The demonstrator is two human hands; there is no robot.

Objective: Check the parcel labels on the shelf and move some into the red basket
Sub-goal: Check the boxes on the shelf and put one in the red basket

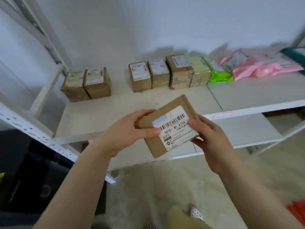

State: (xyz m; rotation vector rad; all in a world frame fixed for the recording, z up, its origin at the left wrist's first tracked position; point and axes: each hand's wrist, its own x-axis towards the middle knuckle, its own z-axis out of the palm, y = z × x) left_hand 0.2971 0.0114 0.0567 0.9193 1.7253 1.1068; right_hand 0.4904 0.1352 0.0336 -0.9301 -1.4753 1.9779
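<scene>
Both hands, left hand (127, 129) and right hand (212, 139), pinch a brown parcel (158, 129) by its sides, label (175, 128) up, before the shelf (105, 111); perhaps the red basket (297, 212) sits bottom right

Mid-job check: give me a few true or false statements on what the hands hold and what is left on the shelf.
1. Both hands hold one brown parcel. True: the left hand and the right hand grip its opposite sides.
2. The held parcel's label faces the floor. False: it faces up, barcode showing.
3. Brown boxes stand along the back of the shelf. True.
4. The pink bags lie at the shelf's left end. False: they lie at the right end, beyond a green bag.
</scene>
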